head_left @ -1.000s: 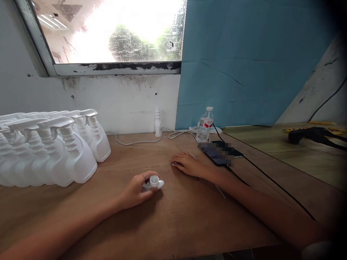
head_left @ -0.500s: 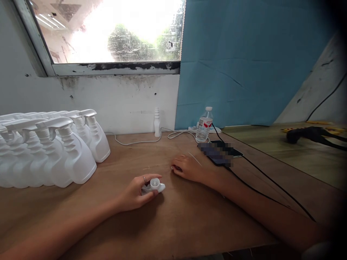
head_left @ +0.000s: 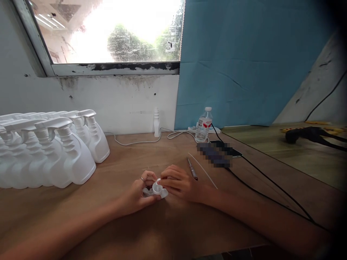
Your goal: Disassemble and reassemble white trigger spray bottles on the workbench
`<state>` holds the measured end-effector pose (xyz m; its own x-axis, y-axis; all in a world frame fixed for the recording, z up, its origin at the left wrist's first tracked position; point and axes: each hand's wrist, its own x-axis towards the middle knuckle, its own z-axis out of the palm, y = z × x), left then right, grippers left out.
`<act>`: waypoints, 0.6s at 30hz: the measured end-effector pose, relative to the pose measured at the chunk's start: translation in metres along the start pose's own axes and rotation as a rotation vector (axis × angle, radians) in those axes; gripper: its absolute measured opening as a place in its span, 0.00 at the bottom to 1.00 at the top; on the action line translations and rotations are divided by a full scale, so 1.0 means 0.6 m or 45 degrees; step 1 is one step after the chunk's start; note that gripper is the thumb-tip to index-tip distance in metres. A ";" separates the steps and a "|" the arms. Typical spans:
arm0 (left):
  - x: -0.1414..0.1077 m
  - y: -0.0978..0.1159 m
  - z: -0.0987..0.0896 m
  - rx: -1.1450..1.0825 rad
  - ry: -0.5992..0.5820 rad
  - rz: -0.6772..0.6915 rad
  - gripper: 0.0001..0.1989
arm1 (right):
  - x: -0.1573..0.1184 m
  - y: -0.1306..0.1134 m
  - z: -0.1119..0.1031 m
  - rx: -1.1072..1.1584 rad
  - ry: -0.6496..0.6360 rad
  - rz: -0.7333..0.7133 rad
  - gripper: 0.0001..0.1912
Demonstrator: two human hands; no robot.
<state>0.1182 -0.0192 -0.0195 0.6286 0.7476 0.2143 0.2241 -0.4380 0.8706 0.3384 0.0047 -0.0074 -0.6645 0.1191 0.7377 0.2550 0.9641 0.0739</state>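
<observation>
Tabletop of brown wood [head_left: 121,151] spreads beneath everything, backed by a blue sheet [head_left: 230,54] and a grimy window [head_left: 130,32]. White trigger-spray bottles [head_left: 80,159] stand in close rows on the left. A clear, labelled water bottle [head_left: 204,125] is upright near the wall on the right, with two phones, a blurred one [head_left: 215,153] and a dark one [head_left: 235,154], lying just in front of it. Farther left, a slim ribbed white bottle [head_left: 156,124] stands by the wall.

Near the front, the left hand [head_left: 135,195] is half closed around a white trigger-sprayer head [head_left: 164,194], thumb on the near side and fingers on the far side. The head lies between the two hands, its long axis running roughly left to right, the right end angled slightly toward the wearer, its round collar opening upward. The right hand [head_left: 183,184] comes in from the right, fingers curled and nearly together, their tips at the collar's far rim. They appear to pinch a small, ring-like white piece [head_left: 159,181]; its exact shape is too small to tell. Both hands are at the head, the left wrapped more fully about it.

Beyond the right hand lie a thin white tube [head_left: 202,167] and a shorter pen [head_left: 192,169].
</observation>
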 end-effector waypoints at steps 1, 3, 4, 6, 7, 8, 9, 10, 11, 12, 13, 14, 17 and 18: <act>0.000 -0.001 0.000 0.007 0.002 0.003 0.19 | -0.001 0.000 0.001 0.004 -0.015 -0.014 0.08; 0.000 -0.004 0.000 0.037 0.005 -0.007 0.19 | -0.002 0.001 0.002 0.026 -0.041 -0.025 0.09; -0.001 -0.006 0.000 0.053 0.003 -0.021 0.19 | -0.002 0.002 0.003 0.041 -0.044 -0.029 0.10; -0.001 -0.008 -0.002 0.099 0.001 -0.030 0.18 | -0.003 0.003 0.003 0.078 -0.040 -0.045 0.12; -0.002 -0.009 -0.002 0.133 0.007 -0.020 0.16 | -0.002 0.004 0.002 0.095 -0.035 -0.059 0.13; -0.002 -0.009 -0.003 0.171 0.019 -0.002 0.14 | -0.002 0.004 0.002 0.108 -0.031 -0.076 0.13; -0.003 -0.008 -0.003 0.206 0.034 0.018 0.13 | -0.001 0.003 0.001 0.118 -0.034 -0.090 0.14; -0.003 -0.008 -0.003 0.230 0.047 0.033 0.12 | -0.001 0.003 0.000 0.126 -0.043 -0.103 0.14; -0.003 -0.007 -0.003 0.239 0.054 0.041 0.11 | 0.000 0.002 0.000 0.131 -0.055 -0.117 0.14; -0.004 -0.007 -0.003 0.230 0.056 0.041 0.11 | 0.000 0.001 -0.001 0.137 -0.064 -0.129 0.13; -0.004 -0.006 -0.003 0.214 0.053 0.037 0.11 | 0.000 0.000 -0.001 0.142 -0.068 -0.136 0.13; -0.004 -0.006 -0.003 0.197 0.047 0.030 0.12 | 0.001 -0.001 0.000 0.145 -0.066 -0.142 0.13; -0.004 -0.006 -0.002 0.165 0.039 0.030 0.12 | 0.001 -0.003 0.002 0.149 -0.046 -0.166 0.13; -0.004 -0.007 -0.002 0.157 0.037 0.035 0.12 | 0.001 -0.004 0.002 0.150 -0.042 -0.173 0.13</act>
<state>0.1151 -0.0187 -0.0231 0.6144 0.7478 0.2515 0.2978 -0.5151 0.8037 0.3364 0.0027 -0.0083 -0.7104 -0.0084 0.7037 0.0785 0.9927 0.0911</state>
